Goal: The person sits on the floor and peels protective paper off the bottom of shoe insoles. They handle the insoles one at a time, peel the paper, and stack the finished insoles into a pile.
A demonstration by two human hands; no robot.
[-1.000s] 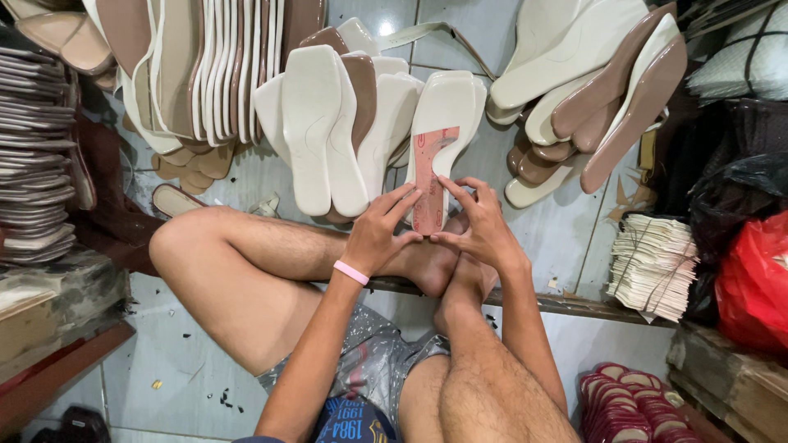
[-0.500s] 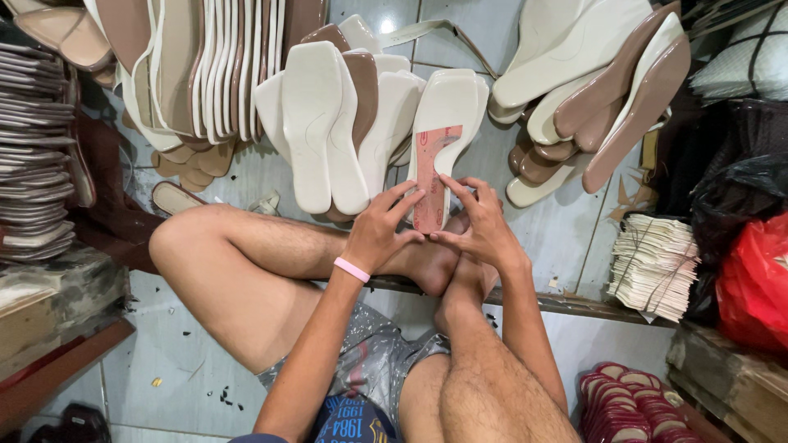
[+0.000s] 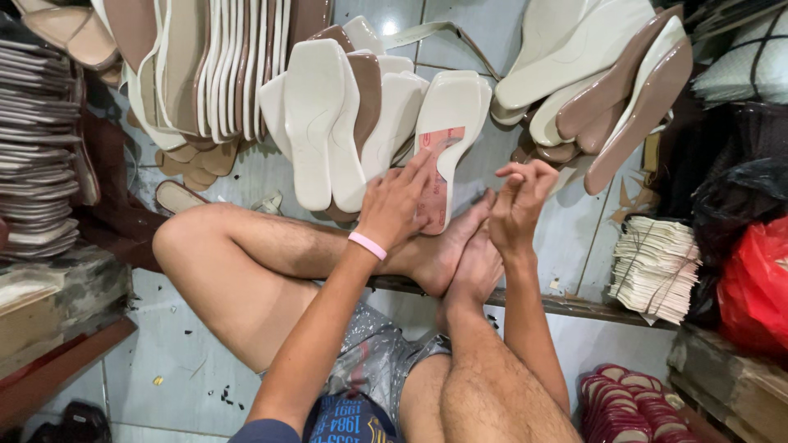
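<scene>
Left hand [image 3: 402,205] flat on the pink sticker of the cream sole [image 3: 447,135] propped against the feet [image 3: 460,254], fingers spread, pressing; right hand [image 3: 521,201] lifted off, fingers curled, holding nothing visible; likely mid label-pressing; next needs edges smoothed.

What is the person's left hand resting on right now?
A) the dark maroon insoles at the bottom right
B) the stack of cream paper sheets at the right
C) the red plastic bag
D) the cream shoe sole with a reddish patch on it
D: the left hand, with a pink wristband, lies with its fingers on the cream shoe sole with a reddish patch, while the right hand is lifted beside it.
</scene>
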